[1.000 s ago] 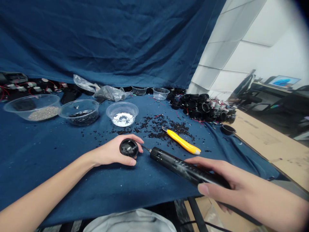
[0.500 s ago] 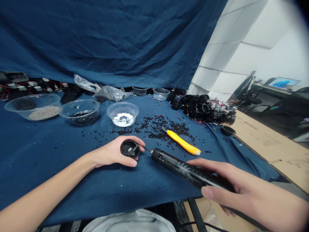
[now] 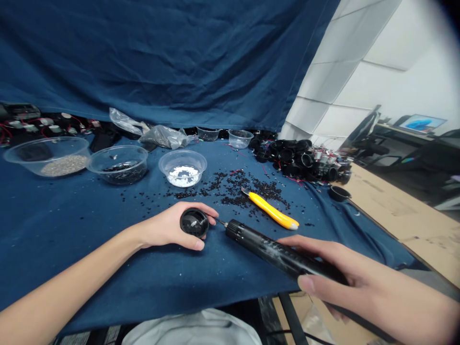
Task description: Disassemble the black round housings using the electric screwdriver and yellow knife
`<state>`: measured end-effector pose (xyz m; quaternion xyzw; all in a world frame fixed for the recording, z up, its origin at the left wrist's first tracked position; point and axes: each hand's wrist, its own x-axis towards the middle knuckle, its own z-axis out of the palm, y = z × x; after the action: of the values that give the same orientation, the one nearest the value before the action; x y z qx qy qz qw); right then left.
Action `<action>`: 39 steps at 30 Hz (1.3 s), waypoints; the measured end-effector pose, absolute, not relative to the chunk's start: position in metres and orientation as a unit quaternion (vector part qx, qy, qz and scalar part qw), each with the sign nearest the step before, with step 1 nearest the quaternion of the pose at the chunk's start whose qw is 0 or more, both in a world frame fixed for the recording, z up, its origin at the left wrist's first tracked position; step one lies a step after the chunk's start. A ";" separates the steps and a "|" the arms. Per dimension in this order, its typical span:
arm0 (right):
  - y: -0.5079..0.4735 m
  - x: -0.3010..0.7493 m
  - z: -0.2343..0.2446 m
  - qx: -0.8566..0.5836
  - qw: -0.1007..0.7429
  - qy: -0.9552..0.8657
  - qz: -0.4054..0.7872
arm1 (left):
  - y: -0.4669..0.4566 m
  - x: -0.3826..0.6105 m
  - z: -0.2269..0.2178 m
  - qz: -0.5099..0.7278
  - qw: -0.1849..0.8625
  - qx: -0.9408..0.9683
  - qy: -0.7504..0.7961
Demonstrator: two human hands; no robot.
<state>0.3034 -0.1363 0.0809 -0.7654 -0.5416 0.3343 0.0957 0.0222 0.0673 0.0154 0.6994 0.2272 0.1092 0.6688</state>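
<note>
My left hand (image 3: 168, 227) is closed around a round black plastic cup-shaped part (image 3: 194, 223), its hollow side turned toward me. A small pale piece shows inside the hollow. In my right hand (image 3: 345, 273) lies a black electric screwdriver (image 3: 269, 249), its bit pointing left. The tip of the bit reaches the fingertips of my left hand beside the black part; whether it touches the part I cannot tell. Beyond the screwdriver, a yellow utility knife (image 3: 271, 210) rests on the blue cloth with its blade end toward the scattered black bits.
Small black pieces (image 3: 247, 187) lie scattered mid-table. Along the left stand clear tubs of screws (image 3: 64, 165), black parts (image 3: 124, 172) and white pieces (image 3: 183, 175). Black housings (image 3: 294, 155) are heaped back right. A blue curtain (image 3: 161, 57) hangs behind; cardboard (image 3: 388, 206) lies right.
Almost nothing differs. The view has shifted very slightly, and both hands keep their hold with the screwdriver bit still by the left fingertips.
</note>
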 end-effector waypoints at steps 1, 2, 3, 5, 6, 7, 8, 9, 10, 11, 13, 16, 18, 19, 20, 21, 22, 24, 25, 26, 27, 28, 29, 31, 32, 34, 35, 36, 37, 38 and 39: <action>-0.136 0.303 0.081 -0.766 0.092 -0.540 0.336 | 0.067 0.022 0.016 0.109 0.666 0.702 0.228; -0.136 0.303 0.081 -0.767 0.089 -0.538 0.337 | 0.067 0.023 0.016 0.110 0.664 0.703 0.228; -0.136 0.303 0.081 -0.768 0.087 -0.537 0.339 | 0.067 0.023 0.016 0.110 0.663 0.705 0.228; -0.135 0.303 0.081 -0.770 0.085 -0.534 0.340 | 0.067 0.023 0.016 0.110 0.661 0.706 0.229; -0.134 0.303 0.081 -0.770 0.084 -0.532 0.342 | 0.067 0.023 0.016 0.109 0.660 0.707 0.230; -0.134 0.303 0.081 -0.771 0.085 -0.530 0.343 | 0.067 0.023 0.016 0.109 0.659 0.708 0.229; -0.134 0.303 0.081 -0.771 0.085 -0.528 0.344 | 0.067 0.023 0.016 0.110 0.658 0.709 0.228; -0.134 0.303 0.081 -0.772 0.086 -0.527 0.346 | 0.067 0.023 0.016 0.110 0.659 0.709 0.226; -0.134 0.303 0.081 -0.772 0.086 -0.525 0.348 | 0.067 0.023 0.016 0.110 0.659 0.710 0.223; -0.134 0.303 0.081 -0.772 0.086 -0.523 0.350 | 0.068 0.023 0.015 0.110 0.659 0.711 0.220; -0.135 0.303 0.081 -0.773 0.088 -0.519 0.354 | 0.068 0.023 0.015 0.110 0.659 0.713 0.214; -0.137 0.304 0.082 -0.770 0.086 -0.515 0.365 | 0.069 0.023 0.015 0.110 0.656 0.717 0.208; -0.137 0.304 0.083 -0.768 0.084 -0.514 0.373 | 0.069 0.022 0.015 0.110 0.658 0.715 0.209; -0.137 0.304 0.083 -0.767 0.085 -0.513 0.375 | 0.069 0.022 0.015 0.110 0.661 0.712 0.211; -0.138 0.304 0.084 -0.767 0.086 -0.514 0.375 | 0.069 0.022 0.014 0.111 0.665 0.707 0.213; -0.138 0.304 0.084 -0.766 0.088 -0.515 0.373 | 0.069 0.022 0.014 0.111 0.670 0.702 0.215; -0.138 0.305 0.084 -0.767 0.088 -0.516 0.371 | 0.069 0.022 0.014 0.112 0.675 0.697 0.217; -0.138 0.305 0.084 -0.767 0.084 -0.517 0.370 | 0.068 0.022 0.014 0.114 0.681 0.689 0.219; -0.138 0.305 0.084 -0.769 0.080 -0.515 0.370 | 0.068 0.022 0.014 0.115 0.683 0.687 0.218; -0.138 0.306 0.083 -0.771 0.075 -0.513 0.370 | 0.067 0.022 0.014 0.115 0.685 0.686 0.219; -0.138 0.306 0.083 -0.773 0.070 -0.511 0.369 | 0.067 0.022 0.014 0.114 0.686 0.684 0.219; -0.138 0.306 0.082 -0.774 0.067 -0.510 0.369 | 0.067 0.022 0.014 0.113 0.688 0.682 0.220; -0.139 0.306 0.082 -0.775 0.066 -0.510 0.367 | 0.067 0.022 0.014 0.112 0.689 0.681 0.221; -0.139 0.306 0.081 -0.774 0.067 -0.513 0.366 | 0.067 0.022 0.014 0.113 0.689 0.680 0.223; -0.138 0.306 0.081 -0.773 0.067 -0.514 0.366 | 0.067 0.022 0.014 0.114 0.688 0.681 0.224; -0.138 0.305 0.082 -0.774 0.065 -0.514 0.365 | 0.067 0.023 0.013 0.114 0.687 0.682 0.224; -0.137 0.305 0.082 -0.775 0.065 -0.513 0.363 | 0.067 0.023 0.013 0.113 0.687 0.682 0.224; -0.137 0.305 0.083 -0.775 0.066 -0.514 0.362 | 0.067 0.022 0.013 0.114 0.687 0.682 0.223; -0.137 0.305 0.083 -0.775 0.068 -0.516 0.359 | 0.067 0.022 0.013 0.114 0.687 0.682 0.224; -0.137 0.305 0.083 -0.774 0.071 -0.519 0.357 | 0.067 0.022 0.013 0.114 0.687 0.682 0.224; -0.137 0.305 0.083 -0.772 0.073 -0.521 0.356 | 0.067 0.022 0.013 0.115 0.686 0.682 0.224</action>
<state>0.3053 -0.1371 0.0831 -0.7723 -0.5208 0.3564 0.0726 0.0222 0.0665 0.0133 0.6824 0.2239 0.1148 0.6863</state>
